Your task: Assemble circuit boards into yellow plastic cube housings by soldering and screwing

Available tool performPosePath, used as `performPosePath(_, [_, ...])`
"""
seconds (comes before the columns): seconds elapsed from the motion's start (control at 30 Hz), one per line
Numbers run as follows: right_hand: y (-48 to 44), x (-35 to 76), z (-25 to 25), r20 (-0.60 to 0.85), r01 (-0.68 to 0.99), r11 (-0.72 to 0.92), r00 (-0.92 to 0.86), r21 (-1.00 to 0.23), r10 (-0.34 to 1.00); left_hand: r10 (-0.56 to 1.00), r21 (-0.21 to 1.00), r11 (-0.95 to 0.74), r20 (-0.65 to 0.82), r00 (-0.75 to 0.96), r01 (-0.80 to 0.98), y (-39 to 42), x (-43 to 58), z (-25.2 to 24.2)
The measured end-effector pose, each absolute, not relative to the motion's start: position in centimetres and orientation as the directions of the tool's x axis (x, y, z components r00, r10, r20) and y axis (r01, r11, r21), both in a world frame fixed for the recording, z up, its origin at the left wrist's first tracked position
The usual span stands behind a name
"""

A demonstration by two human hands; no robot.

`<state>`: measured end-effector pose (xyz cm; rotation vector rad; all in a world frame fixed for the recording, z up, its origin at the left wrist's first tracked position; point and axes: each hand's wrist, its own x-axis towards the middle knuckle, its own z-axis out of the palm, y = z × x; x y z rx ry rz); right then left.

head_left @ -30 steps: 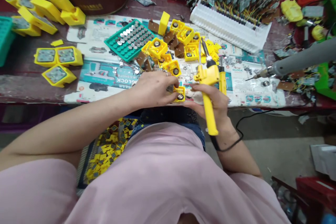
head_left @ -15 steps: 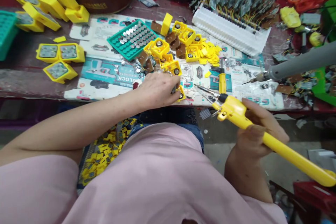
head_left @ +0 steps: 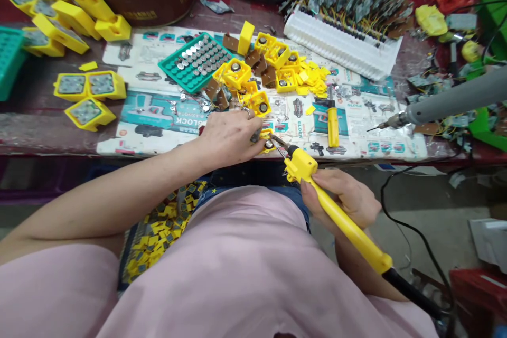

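Note:
My right hand (head_left: pixel 343 198) is closed round a yellow soldering iron (head_left: pixel 340 216), its thin metal tip pointing left. That tip is at a small yellow housing (head_left: pixel 268 143) with a round metal part, near the table's front edge. My left hand (head_left: pixel 229 137), wearing a ring, reaches over the printed sheet with its fingers pressed together at the same housing. A small grey piece (head_left: pixel 256 134) shows between the left fingers. More open yellow housings (head_left: pixel 259 103) lie just beyond the left hand, beside a green tray (head_left: pixel 196 62) of round silver cells.
A yellow screwdriver (head_left: pixel 332 125) lies right of centre. A grey tool (head_left: pixel 455 96) with a pointed tip juts in from the right. A white rack (head_left: pixel 340 45) holds wired parts. A brown tub (head_left: pixel 158 5) of yellow blocks stands back left.
My right hand has moved left with the soldering iron, bringing its tip from open space on the right to the small housing. My left hand has shifted slightly left in view.

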<state>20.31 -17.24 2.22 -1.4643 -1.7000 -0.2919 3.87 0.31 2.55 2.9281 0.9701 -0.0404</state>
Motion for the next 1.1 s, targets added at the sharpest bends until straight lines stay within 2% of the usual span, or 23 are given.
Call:
performPosePath(0.23, [-16.9, 20.0, 3.3, 0.723, 0.933, 0.289, -0.045, -0.217, 0.689, 0.587, 0.057, -0.806, -0.054, 0.808, 0.589, 0.5, 4.0, 2.5])
performPosePath(0.37, [-16.8, 20.0, 3.6, 0.715, 0.951, 0.273, -0.088, -0.147, 0.693, 0.553, 0.052, -0.833, 0.026, 0.833, 0.551, 0.5, 3.9, 1.5])
performPosePath(0.5, [-16.5, 20.1, 3.9, 0.702, 0.951, 0.278, -0.108, -0.132, 0.704, 0.513, 0.084, -0.858, 0.112, 0.851, 0.507, 0.3, 3.7, 0.5])
performPosePath(0.67, [-16.7, 20.4, 3.6, 0.716, 0.931, 0.312, -0.087, -0.19, 0.693, 0.531, 0.115, -0.847, 0.155, 0.833, 0.518, 0.1, 3.1, 0.3])
performPosePath(0.73, [-17.2, 20.8, 2.9, 0.736, 0.919, 0.285, 0.008, -0.272, 0.677, 0.535, 0.116, -0.845, 0.188, 0.823, 0.523, -0.1, 2.6, 0.6])
performPosePath(0.83, [-17.8, 21.9, 1.7, 0.782, 0.913, 0.177, 0.2, -0.368, 0.591, 0.462, 0.109, -0.887, 0.238, 0.854, 0.45, -0.5, 2.0, 0.9])
performPosePath(0.9, [-17.9, 22.7, 1.1, 0.798, 0.907, 0.121, 0.284, -0.404, 0.531, 0.392, 0.086, -0.92, 0.235, 0.889, 0.383, -0.8, 1.7, 0.9])
performPosePath(1.0, [-17.5, 23.7, 0.7, 0.78, 0.899, 0.066, 0.337, -0.433, 0.527, 0.339, 0.078, -0.941, 0.284, 0.897, 0.331, -0.5, 1.6, 1.1])
performPosePath(1.1, [-17.1, 24.4, 0.7, 0.787, 0.914, 0.031, 0.331, -0.405, 0.521, 0.504, 0.097, -0.858, 0.354, 0.788, 0.505, 1.4, 1.4, 2.4])
